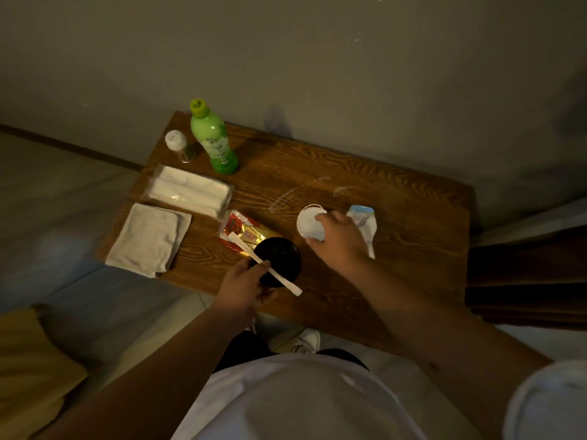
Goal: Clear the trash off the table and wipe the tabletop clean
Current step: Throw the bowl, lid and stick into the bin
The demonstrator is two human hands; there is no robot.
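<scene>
My left hand (246,285) grips a black round container (279,260) at the near edge of the wooden table (397,265), with a white paper-wrapped stick (263,260) pinched across its top. Under the container lies a red and gold wrapper (241,228). My right hand (340,241) closes on a white round cup (308,222) lying mid-table. A crumpled white and blue wrapper (363,223) lies just right of that hand. White smear marks (286,196) streak the tabletop behind the cup.
A folded white cloth (147,239) lies at the table's left front, a pack of tissues (190,192) behind it. A green bottle (214,141) and a small white-capped jar (179,146) stand at the back left by the wall. A yellow cushion (28,369) sits lower left.
</scene>
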